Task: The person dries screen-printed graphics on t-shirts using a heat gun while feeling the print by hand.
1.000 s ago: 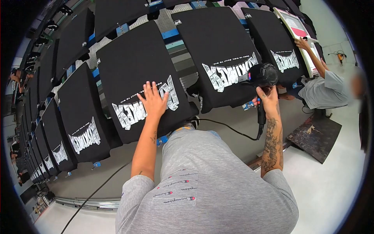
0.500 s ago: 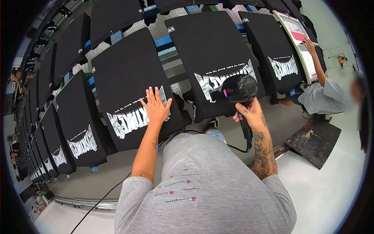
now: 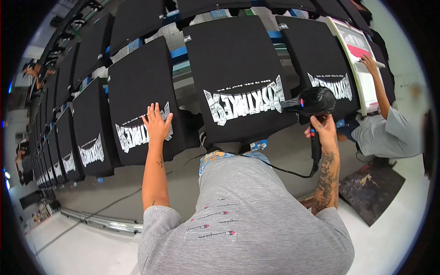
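My left hand (image 3: pixel 157 123) has its fingers spread, over the white lettering of a black shirt (image 3: pixel 140 78) on a flat board; whether it presses on the cloth I cannot tell. In my right hand (image 3: pixel 324 130) is the handle of a black hair dryer (image 3: pixel 316 101), its fingers wrapped round it. The dryer's nozzle points left, at the right end of the white print (image 3: pixel 245 101) on the neighbouring black shirt (image 3: pixel 229 50). A black cord hangs from the handle.
More black printed shirts (image 3: pixel 90 123) lie on boards in a row to the left. At the right, a person in a grey shirt (image 3: pixel 389 133) has a hand at a white-framed screen (image 3: pixel 357 68). A dark stained panel (image 3: pixel 372 190) is on the floor, lower right.
The dryer moved left, then back right, uncovering the middle shirt's print. My left hand has shifted left with its fingers still spread. The shirts and boards sit further left in view.
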A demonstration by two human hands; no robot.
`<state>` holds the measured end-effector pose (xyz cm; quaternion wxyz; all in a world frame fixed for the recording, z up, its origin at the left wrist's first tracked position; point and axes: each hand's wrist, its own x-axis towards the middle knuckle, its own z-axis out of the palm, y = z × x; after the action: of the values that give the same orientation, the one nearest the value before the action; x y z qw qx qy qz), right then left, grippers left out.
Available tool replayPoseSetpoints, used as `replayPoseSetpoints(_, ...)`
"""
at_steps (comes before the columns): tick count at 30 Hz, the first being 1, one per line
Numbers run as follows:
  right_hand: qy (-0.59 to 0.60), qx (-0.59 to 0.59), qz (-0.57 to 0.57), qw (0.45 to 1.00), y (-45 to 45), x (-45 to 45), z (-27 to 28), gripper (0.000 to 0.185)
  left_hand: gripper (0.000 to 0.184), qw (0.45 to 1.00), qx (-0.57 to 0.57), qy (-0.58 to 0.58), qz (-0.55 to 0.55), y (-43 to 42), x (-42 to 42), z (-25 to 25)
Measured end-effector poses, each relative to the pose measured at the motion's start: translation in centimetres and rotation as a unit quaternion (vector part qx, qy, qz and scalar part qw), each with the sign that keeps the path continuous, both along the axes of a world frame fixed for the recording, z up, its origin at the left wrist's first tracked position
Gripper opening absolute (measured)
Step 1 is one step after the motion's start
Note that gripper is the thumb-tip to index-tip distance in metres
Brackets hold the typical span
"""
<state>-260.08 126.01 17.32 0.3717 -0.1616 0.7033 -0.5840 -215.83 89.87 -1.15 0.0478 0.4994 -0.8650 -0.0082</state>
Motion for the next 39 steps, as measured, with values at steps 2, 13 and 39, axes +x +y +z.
replayPoseSetpoints(2, 0.023, -0.007, 0.012, 1.000, -0.5, -2.6, -0.5, 0.037, 0.076, 0.999, -0.007, 0.006, 0.031, -0.1, 0.0, 0.2)
replayPoseSetpoints(13, 0.037, 0.020, 0.062, 0.997, -10.5, -3.3, 0.0, 0.044, 0.079, 0.996, 0.014, -0.001, 0.088, -4.7, -3.7, -2.3)
replayPoseSetpoints(39, -0.085, 0.048, 0.301, 0.949, -14.4, 11.3, 0.4, 0.052, 0.086, 0.350, 0.523, 0.768, 0.122, 2.2, -3.6, 2.4)
